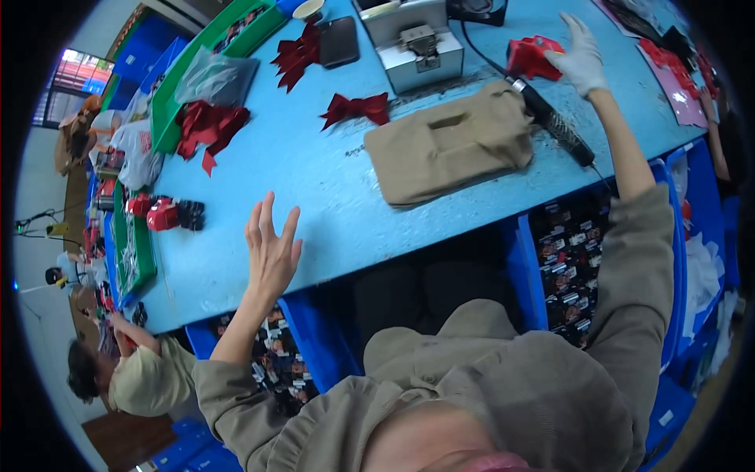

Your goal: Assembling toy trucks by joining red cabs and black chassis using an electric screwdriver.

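My left hand (274,248) is bare and hovers over the near left part of the blue table (314,165), fingers spread and nothing in it. My right hand (582,63), in a white glove, reaches to the far right with its fingers stretched out. Its thumb is beside a folded red fabric piece (535,57); I cannot tell whether they touch. Between my hands lies a tan cloth piece (444,161) with a slot in its middle. A black corded hand tool with a perforated barrel (562,130) rests against its right end. Beyond the cloth sits a dark red bow (358,108).
A white box with a metal fixture (425,59) stands at the back, near a dark phone (339,41) and another red bow (296,57). Green trays (165,118) line the left side. Blue bins (535,271) holding small dark pieces stand below the front edge. Other people work on both sides.
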{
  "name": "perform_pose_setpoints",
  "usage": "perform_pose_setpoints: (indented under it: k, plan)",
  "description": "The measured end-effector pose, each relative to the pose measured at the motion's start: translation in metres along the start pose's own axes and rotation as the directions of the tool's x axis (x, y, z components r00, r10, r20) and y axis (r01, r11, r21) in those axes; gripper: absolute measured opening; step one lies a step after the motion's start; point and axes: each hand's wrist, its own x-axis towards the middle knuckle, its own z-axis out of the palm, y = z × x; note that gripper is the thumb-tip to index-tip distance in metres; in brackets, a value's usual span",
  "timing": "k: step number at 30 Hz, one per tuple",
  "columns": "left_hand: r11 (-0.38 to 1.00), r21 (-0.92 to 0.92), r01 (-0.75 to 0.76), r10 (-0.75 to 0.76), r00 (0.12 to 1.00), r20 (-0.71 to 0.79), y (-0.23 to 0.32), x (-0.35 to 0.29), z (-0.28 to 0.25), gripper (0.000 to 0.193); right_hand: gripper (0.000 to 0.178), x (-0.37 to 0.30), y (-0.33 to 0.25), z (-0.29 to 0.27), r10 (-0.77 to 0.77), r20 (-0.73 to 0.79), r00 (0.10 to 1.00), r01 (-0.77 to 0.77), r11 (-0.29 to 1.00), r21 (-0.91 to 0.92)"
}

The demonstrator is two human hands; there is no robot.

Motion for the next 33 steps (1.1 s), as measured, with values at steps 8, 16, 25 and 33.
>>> perform_pose_setpoints:
  k: [8, 16, 25, 33]
  plan:
    - [0.938, -0.293, -0.187, 0.154, 0.979, -0.130, 0.059, 0.067, -0.006, 0.052, 0.043, -0.014, 0.024, 0.009, 0.063, 0.485, 0.872, -0.018, 0.995, -0.097]
    - [0.364, -0.918, -0.154, 0.171, 0.980, -0.097, 0.153, 0.148, -0.023, 0.048, 0.019, -0.036, -0.041, -0.064, 0.211, 0.114, 0.971, -0.216, 0.976, 0.038]
    - [-0.603, -0.773, -0.198, -0.308, 0.951, -0.003, 0.197, 0.179, -0.018, 0.040, 0.018, -0.073, -0.159, -0.170, -0.250, -0.246, 0.936, 0.348, 0.748, 0.566]
    - [0.545, -0.820, -0.174, -0.025, 0.974, -0.224, 0.114, 0.211, 0.001, 0.048, 0.022, -0.262, -0.016, -0.127, 0.704, 0.270, 0.657, -0.738, 0.528, 0.420]
